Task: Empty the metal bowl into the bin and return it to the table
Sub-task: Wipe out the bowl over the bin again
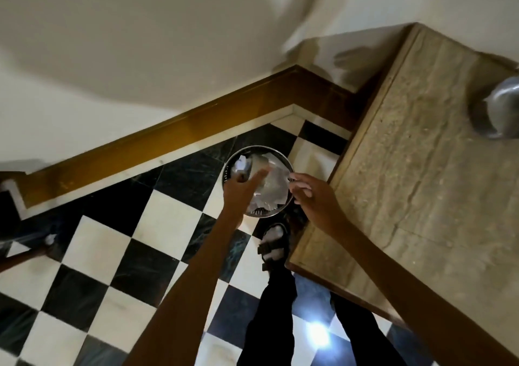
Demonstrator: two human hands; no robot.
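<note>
The metal bowl (257, 181) is round and shiny, with small holes in its side, and it holds crumpled white paper (271, 190). It sits over the chequered floor, just left of the table (415, 186) and close to the room's corner. My left hand (241, 187) grips the bowl's left rim, one finger stretched across the paper. My right hand (304, 197) pinches the right rim. No bin shows apart from this vessel, and I cannot tell whether the bowl hangs in my hands or rests on something.
The stone-topped table with a wooden edge fills the right side, with a grey metal vessel (501, 110) at its far right. A brown skirting board (157, 143) lines the wall. My sandalled foot (273, 243) stands below the bowl. A furniture leg (25, 253) pokes in at left.
</note>
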